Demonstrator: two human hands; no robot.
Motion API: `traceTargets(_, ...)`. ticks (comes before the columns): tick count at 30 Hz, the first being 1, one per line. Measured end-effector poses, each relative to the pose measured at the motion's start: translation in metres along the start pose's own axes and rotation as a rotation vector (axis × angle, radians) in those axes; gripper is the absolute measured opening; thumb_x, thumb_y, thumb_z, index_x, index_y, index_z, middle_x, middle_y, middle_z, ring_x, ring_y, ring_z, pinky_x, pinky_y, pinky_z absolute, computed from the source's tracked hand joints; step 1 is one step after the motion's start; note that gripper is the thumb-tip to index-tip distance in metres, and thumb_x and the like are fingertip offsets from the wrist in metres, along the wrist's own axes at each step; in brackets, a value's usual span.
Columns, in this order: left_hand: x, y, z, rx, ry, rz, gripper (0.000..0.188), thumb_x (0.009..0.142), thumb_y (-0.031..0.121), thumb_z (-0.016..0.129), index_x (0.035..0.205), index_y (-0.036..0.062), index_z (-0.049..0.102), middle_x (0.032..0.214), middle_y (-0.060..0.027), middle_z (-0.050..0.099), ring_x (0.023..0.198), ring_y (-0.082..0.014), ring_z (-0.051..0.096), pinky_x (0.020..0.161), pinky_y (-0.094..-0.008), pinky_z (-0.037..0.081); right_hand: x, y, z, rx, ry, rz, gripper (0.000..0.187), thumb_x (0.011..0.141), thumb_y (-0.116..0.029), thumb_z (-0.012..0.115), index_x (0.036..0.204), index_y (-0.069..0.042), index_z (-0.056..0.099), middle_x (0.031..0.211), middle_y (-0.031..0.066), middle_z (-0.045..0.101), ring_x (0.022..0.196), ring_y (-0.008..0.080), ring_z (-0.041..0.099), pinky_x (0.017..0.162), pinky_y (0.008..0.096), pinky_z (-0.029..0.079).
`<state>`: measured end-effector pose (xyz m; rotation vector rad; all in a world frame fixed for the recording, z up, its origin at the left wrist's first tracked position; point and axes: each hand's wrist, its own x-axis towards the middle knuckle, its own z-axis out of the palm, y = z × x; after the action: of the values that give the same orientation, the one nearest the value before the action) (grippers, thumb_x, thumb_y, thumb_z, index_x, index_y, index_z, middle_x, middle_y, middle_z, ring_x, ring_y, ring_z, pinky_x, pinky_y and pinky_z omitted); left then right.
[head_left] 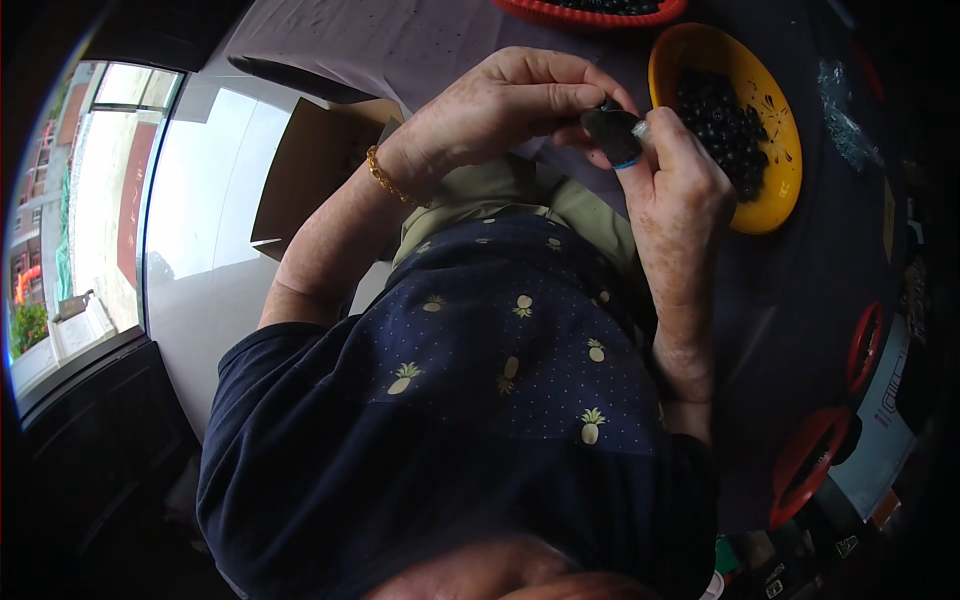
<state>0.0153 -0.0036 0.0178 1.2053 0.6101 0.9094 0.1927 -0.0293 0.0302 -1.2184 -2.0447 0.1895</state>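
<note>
Both hands meet over the lap. Left hand (500,110) pinches the top of a small dark piece (611,133); right hand (680,190) grips its blue-tipped lower end. Just right: yellow bowl (775,185) holding many dark round bits, apparently plenty left.

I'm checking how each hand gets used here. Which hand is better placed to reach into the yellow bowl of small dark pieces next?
Probably the right hand. It sits right beside the yellow bowl, close to its rim, while the left hand is farther off on the other side of the small black part that both hands hold.
</note>
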Motion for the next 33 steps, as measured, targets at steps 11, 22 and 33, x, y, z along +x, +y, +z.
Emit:
traceTargets(11, -0.001, -0.01, -0.011, -0.237, -0.028, 0.065, 0.03, 0.093, 0.02, 0.051, 0.109, -0.0028, 0.058, 0.092, -0.0048, 0.061, 0.083, -0.0093, 0.057, 0.079, -0.0233, 0.046, 0.001, -0.002, 0.004, 0.13, 0.193, -0.297, 0.045, 0.063, -0.002, 0.075, 0.106, -0.007, 0.062, 0.069, -0.0018, 0.061, 0.06, 0.0122, 0.061, 0.052, 0.0252, 0.051)
traceTargets(22, 0.0, -0.004, -0.009, -0.315, 0.06, 0.048, 0.026, 0.092, 0.015, 0.051, 0.109, -0.0033, 0.057, 0.083, -0.0018, 0.058, 0.074, -0.0068, 0.053, 0.073, -0.0206, 0.045, 0.003, -0.008, 0.01, 0.056, 0.231, -0.295, 0.049, 0.064, -0.001, 0.074, 0.11, -0.008, 0.061, 0.073, -0.0015, 0.063, 0.063, 0.0124, 0.061, 0.054, 0.0244, 0.051)
traceTargets(33, 0.0, 0.006, 0.004, -0.308, 0.096, 0.058, 0.025, 0.094, 0.014, 0.049, 0.108, -0.0044, 0.057, 0.085, -0.0031, 0.058, 0.078, -0.0066, 0.053, 0.067, -0.0187, 0.042, 0.005, -0.009, 0.012, 0.055, 0.332, -0.296, 0.036, 0.069, -0.006, 0.075, 0.103, -0.004, 0.062, 0.072, 0.0039, 0.062, 0.058, 0.0153, 0.059, 0.053, 0.0279, 0.049)
